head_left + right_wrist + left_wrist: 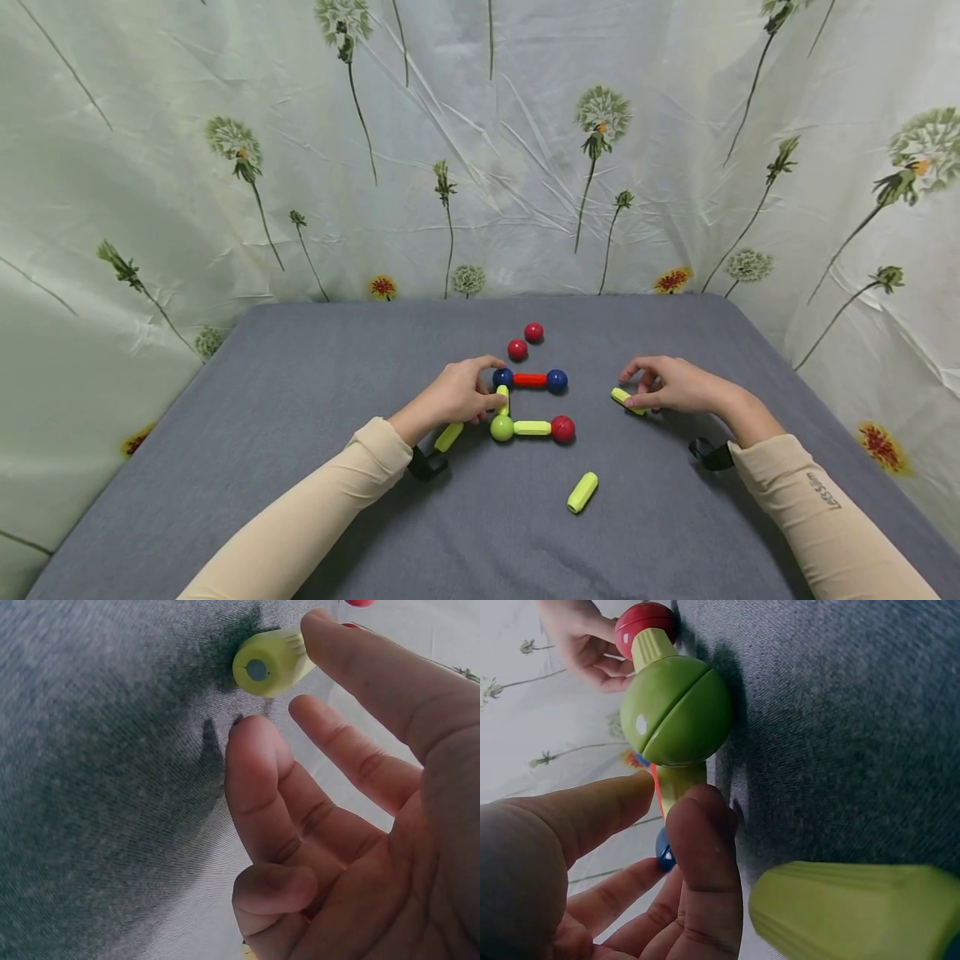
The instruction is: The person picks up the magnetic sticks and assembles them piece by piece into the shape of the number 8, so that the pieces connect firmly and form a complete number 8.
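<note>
My left hand (pixel 461 392) pinches a yellow-green magnetic rod (pixel 679 782) between thumb and finger. This rod runs from a green ball (pixel 502 428) to a blue ball (pixel 503 378). A red rod (pixel 530 380) links that ball to a second blue ball (pixel 557 381). From the green ball another yellow-green rod (pixel 532 428) leads to a red ball (pixel 563 429). At the right, my right hand (pixel 678 385) is over a loose yellow-green rod (pixel 627 400) on the cloth. In the right wrist view its thumb overlaps this rod (pixel 266 667), with the other fingers spread apart from it.
Two loose red balls (pixel 517 349) lie behind the joined pieces. One loose yellow-green rod (pixel 582 492) lies nearer the front, and another rod (pixel 448 437) is beside the left wrist. Grey cloth (pixel 300 375) covers the table, with a flowered curtain (pixel 480 150) behind it.
</note>
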`<move>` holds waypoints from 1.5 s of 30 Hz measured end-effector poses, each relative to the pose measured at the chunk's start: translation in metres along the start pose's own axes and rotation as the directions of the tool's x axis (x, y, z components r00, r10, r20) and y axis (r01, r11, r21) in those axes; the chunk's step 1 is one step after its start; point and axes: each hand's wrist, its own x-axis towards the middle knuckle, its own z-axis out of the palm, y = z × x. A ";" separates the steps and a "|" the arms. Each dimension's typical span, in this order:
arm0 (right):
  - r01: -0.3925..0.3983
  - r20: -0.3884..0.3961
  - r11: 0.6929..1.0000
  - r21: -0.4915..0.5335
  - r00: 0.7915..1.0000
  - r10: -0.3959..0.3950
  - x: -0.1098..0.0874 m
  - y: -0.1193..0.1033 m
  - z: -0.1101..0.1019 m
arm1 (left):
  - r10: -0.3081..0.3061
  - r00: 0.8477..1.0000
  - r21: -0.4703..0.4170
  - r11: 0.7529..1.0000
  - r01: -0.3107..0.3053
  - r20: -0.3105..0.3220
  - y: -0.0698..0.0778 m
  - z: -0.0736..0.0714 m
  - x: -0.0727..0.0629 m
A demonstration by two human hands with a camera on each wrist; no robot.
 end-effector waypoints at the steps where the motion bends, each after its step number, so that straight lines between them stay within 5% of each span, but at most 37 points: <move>1: -0.001 -0.002 1.000 -0.003 1.000 0.001 0.000 0.000 0.000 | -0.001 1.000 -0.001 1.000 0.001 0.003 -0.001 0.000 0.001; 18: -0.017 0.020 1.000 0.006 1.000 0.017 0.002 -0.001 0.005 | -0.007 1.000 -0.072 0.997 0.009 0.028 -0.001 0.002 0.002; 36: -0.024 -0.064 0.999 -0.038 0.998 0.022 0.011 -0.002 0.016 | -0.022 0.999 -0.087 0.996 0.024 0.023 -0.002 0.004 0.003; 45: -0.004 -0.095 0.999 0.037 0.995 0.007 0.012 -0.015 0.021 | -0.024 0.999 -0.093 0.995 0.026 0.024 -0.001 0.003 0.002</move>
